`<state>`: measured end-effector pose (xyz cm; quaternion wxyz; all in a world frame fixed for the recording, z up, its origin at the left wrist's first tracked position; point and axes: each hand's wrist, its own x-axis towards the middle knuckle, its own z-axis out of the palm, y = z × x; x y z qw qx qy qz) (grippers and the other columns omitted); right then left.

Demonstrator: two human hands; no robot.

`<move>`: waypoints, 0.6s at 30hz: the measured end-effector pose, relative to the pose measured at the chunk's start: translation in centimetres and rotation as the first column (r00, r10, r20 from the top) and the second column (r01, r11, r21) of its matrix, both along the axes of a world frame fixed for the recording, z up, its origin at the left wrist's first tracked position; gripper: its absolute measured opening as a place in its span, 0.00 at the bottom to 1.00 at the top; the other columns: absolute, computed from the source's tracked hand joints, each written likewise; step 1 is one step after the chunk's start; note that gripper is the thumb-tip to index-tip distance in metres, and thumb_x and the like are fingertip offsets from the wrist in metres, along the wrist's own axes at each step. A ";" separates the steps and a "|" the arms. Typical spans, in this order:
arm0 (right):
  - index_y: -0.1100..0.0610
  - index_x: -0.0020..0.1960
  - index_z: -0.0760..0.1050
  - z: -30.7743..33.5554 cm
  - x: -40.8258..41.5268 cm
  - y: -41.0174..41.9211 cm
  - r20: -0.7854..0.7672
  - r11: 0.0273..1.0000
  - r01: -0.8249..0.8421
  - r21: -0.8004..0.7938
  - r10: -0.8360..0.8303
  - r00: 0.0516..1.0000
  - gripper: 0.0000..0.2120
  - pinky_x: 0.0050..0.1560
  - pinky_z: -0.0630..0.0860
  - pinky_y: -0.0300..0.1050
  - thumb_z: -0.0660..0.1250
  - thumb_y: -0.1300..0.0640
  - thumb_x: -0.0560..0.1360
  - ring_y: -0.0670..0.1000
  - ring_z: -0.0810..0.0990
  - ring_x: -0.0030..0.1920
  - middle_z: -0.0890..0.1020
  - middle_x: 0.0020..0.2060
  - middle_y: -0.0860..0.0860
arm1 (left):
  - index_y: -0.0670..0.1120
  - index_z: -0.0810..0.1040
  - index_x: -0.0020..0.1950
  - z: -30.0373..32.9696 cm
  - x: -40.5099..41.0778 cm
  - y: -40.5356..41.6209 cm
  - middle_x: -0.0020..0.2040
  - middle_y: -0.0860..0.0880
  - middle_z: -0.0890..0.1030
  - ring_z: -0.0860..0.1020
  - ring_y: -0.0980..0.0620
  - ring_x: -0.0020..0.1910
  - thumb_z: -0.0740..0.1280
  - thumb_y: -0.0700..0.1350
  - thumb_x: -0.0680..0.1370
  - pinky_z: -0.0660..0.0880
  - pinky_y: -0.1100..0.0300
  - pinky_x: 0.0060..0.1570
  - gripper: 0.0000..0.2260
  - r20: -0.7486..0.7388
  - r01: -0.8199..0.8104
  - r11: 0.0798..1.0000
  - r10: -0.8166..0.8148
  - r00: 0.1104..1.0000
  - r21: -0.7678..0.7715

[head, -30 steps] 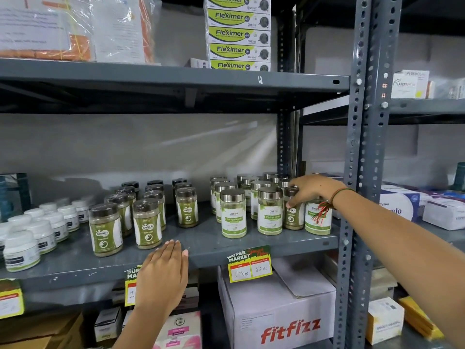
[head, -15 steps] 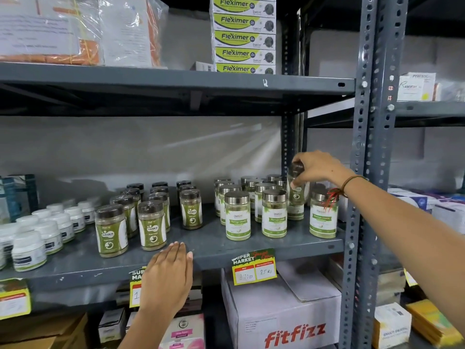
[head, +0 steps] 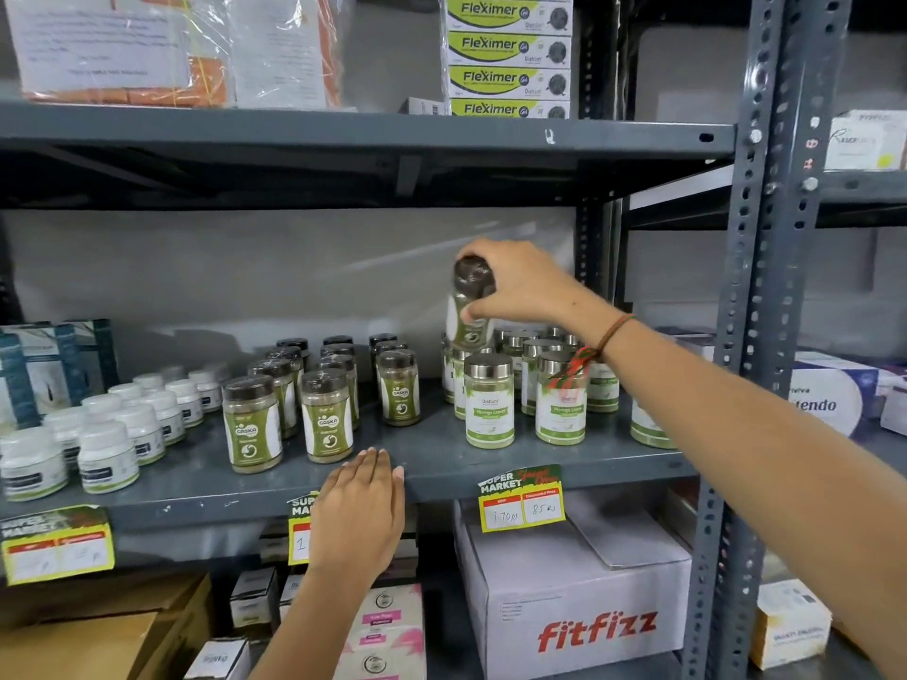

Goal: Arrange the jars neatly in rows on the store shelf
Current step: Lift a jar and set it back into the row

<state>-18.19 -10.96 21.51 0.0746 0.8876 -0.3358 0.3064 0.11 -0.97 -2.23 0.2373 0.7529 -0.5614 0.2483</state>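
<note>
My right hand grips a brown-lidded green jar by its top and holds it in the air above the silver-lidded jars on the grey middle shelf. Left of those stand several brown-lidded green jars in rows running front to back. My left hand rests flat on the shelf's front edge, fingers together, holding nothing.
White-capped bottles fill the shelf's left end. A grey upright post stands at the right, my right forearm in front of it. Above are Fleximer boxes; below, a fitfizz carton and price tags.
My right hand took a brown-lidded jar from among the silver-lidded jars at the right, lifted it and carried it up and to the left. My left hand stayed on the shelf edge.
</note>
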 end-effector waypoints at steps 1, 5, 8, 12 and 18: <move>0.51 0.63 0.74 -0.5 1.1 0.1 -0.007 0.999 -0.027 0.022 0.027 1.000 0.31 0.56 0.77 0.49 0.78 0.48 0.64 0.54 0.80 0.56 0.82 0.58 0.51 | 0.40 0.80 0.57 0.0 0.0 0.0 0.55 0.42 0.82 0.79 0.46 0.55 0.50 0.52 0.79 0.74 0.50 0.57 0.23 -0.002 0.003 1.000 -0.003 1.000 -0.004; 0.54 0.66 0.71 -2.7 4.6 0.3 -0.050 0.974 -0.099 0.203 0.111 0.993 0.33 0.50 0.73 0.44 0.79 0.50 0.65 0.54 0.79 0.55 0.81 0.59 0.53 | 0.40 0.79 0.58 -0.1 0.0 -0.1 0.55 0.42 0.82 0.79 0.46 0.56 0.51 0.52 0.79 0.74 0.50 0.58 0.23 -0.011 0.012 1.000 -0.012 1.000 -0.017; 0.56 0.66 0.70 -4.6 6.6 -0.5 -0.100 0.945 -0.093 0.313 0.130 0.986 0.34 0.47 0.71 0.44 0.80 0.51 0.65 0.55 0.78 0.55 0.80 0.58 0.54 | 0.40 0.79 0.58 -0.1 0.1 -0.1 0.55 0.42 0.82 0.79 0.46 0.57 0.50 0.52 0.79 0.74 0.51 0.58 0.23 -0.012 0.018 1.000 -0.019 1.000 -0.024; 0.54 0.66 0.70 -6.2 8.2 -1.5 -0.172 0.930 -0.072 0.360 0.142 0.975 0.35 0.51 0.74 0.47 0.81 0.51 0.64 0.55 0.78 0.56 0.80 0.59 0.55 | 0.40 0.79 0.59 -0.1 0.2 -0.2 0.56 0.42 0.82 0.78 0.46 0.57 0.51 0.51 0.80 0.73 0.51 0.58 0.22 0.003 0.022 0.999 -0.022 1.000 -0.025; 0.53 0.67 0.70 -7.0 9.1 -2.4 -0.165 0.909 -0.082 0.410 0.162 0.973 0.35 0.49 0.71 0.45 0.80 0.50 0.65 0.53 0.75 0.56 0.78 0.61 0.53 | 0.40 0.78 0.59 -0.2 0.4 -0.4 0.57 0.42 0.81 0.78 0.47 0.57 0.52 0.51 0.79 0.73 0.51 0.59 0.22 0.014 0.021 1.000 -0.021 1.000 -0.015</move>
